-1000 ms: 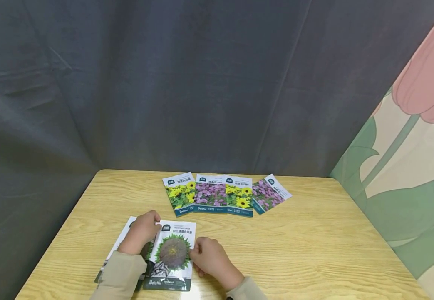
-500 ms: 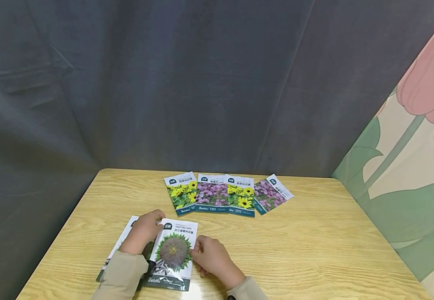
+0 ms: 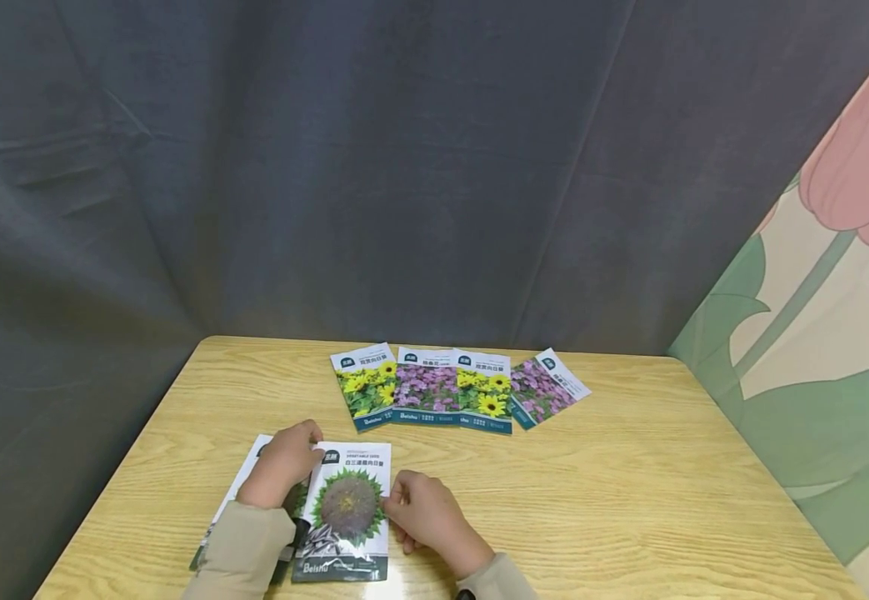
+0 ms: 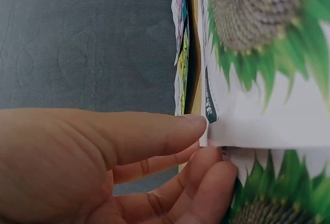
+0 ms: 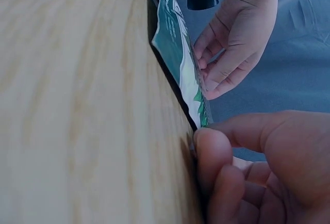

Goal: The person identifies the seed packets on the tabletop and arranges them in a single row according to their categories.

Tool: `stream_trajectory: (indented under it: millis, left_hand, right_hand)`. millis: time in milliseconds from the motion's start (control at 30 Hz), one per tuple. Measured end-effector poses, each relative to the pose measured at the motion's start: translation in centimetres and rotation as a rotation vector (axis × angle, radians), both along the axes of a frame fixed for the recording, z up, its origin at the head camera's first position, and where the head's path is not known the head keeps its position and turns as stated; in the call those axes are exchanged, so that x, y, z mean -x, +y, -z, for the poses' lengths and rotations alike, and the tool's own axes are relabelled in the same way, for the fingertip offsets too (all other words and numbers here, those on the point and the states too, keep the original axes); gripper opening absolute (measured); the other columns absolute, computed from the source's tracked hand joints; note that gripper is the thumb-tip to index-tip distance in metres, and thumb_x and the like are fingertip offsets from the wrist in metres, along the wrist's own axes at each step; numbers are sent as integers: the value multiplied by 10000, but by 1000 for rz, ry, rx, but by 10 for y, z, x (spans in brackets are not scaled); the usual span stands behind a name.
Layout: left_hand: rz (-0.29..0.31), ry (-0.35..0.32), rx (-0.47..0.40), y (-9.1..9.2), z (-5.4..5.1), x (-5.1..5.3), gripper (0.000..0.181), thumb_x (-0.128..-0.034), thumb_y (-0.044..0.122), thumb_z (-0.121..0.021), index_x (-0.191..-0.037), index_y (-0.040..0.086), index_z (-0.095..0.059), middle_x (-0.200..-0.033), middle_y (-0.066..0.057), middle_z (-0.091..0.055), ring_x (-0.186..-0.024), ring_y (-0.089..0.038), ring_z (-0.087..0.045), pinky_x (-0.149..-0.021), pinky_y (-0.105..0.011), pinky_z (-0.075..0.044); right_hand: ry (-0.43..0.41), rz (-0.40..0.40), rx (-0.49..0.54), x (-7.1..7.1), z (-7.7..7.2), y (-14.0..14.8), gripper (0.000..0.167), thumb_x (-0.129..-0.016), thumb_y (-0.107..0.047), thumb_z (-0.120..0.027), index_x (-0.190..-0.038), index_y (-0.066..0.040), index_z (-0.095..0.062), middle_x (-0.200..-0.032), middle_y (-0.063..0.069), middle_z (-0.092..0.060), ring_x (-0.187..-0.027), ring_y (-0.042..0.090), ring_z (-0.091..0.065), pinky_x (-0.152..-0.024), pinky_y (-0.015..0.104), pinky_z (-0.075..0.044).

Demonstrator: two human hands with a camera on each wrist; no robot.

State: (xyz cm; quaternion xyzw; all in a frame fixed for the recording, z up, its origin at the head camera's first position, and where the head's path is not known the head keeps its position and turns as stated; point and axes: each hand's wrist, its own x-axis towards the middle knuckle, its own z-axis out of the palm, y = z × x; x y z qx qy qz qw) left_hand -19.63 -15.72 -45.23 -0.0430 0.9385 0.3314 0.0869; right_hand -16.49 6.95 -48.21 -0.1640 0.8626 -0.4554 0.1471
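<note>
A white seed packet [image 3: 349, 508] with a large sunflower head on its front lies at the front left of the table. My left hand [image 3: 284, 462] pinches its upper left corner; in the left wrist view the thumb [image 4: 170, 136] is on the corner with fingers beneath. On the other side, my right hand [image 3: 427, 512] pinches the packet's right edge between thumb and fingers, as the right wrist view also shows. A second sunflower packet [image 3: 235, 492] lies to the left, mostly hidden under my left hand and sleeve.
At the back of the wooden table [image 3: 591, 500] lie two yellow-flower packets [image 3: 362, 387], [image 3: 482, 392] and two purple-flower packets [image 3: 427, 387], [image 3: 542, 387], partly overlapping. A dark curtain [image 3: 404, 167] hangs behind, and a tulip-patterned wall [image 3: 816, 350] stands at the right.
The held packet has turned slightly, its lower end swinging a little to the right over the last half second. Both hands keep their hold and stay nearly in place.
</note>
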Motion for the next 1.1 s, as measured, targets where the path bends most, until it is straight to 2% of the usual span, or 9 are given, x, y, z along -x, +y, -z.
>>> stream_trajectory:
  millis: [267,467,567,667,767,933,1100]
  left_hand:
    - [3,16,-7,0,-3,-1,196,-998,54,-596,-1164,-50,-602,-989,-174,-647,-618,-206,-496,-573,-345,-424]
    - [-2,57,-9,-2,-3,-1,161,-1009,63,-567,-1127,-38,-610,-766,-93,-576,-587,-191,-462,-550,-333,-406]
    - [-4,91,-24,-2,-3,0,190,-1019,66,-534,-1153,-45,-610,-717,-78,-557,-546,-178,-436,-520,-319,-390]
    - [1,142,-29,0,-4,1,235,-1021,67,-527,-1202,-60,-606,-810,-101,-596,-559,-185,-459,-514,-325,-401]
    - [6,217,-14,1,-5,3,252,-1012,64,-552,-1226,-55,-612,-938,-141,-616,-644,-202,-527,-546,-347,-449]
    - [-12,316,-33,4,-5,5,265,-1008,60,-579,-1256,-25,-616,-1111,-201,-602,-863,-286,-638,-654,-412,-543]
    - [-54,377,-97,7,-5,9,305,-1007,56,-569,-1300,-29,-597,-1211,-228,-581,-1030,-350,-624,-777,-472,-564]
  right_hand:
    - [-11,3,3,0,0,1,256,-975,-173,-682,-750,-130,-568,-473,-40,-547,-325,57,-484,-357,208,-424]
    - [-26,6,44,-1,-1,1,234,-975,-121,-660,-759,-108,-571,-483,-14,-555,-333,67,-490,-352,218,-441]
    - [-36,3,74,-1,-2,2,212,-971,-86,-644,-771,-91,-576,-493,10,-562,-341,76,-498,-352,234,-458]
    - [-31,-3,89,0,-4,4,192,-970,-72,-632,-785,-83,-582,-498,25,-572,-348,80,-509,-355,244,-468]
    - [-8,-11,89,2,-5,6,179,-976,-75,-629,-801,-86,-594,-503,32,-580,-357,84,-515,-365,247,-470]
    - [69,-11,69,11,-4,8,147,-977,-72,-632,-833,-97,-617,-519,40,-583,-388,104,-513,-427,241,-451]
    - [170,25,61,23,-4,10,105,-964,-60,-647,-865,-93,-631,-639,0,-600,-482,86,-534,-493,236,-459]
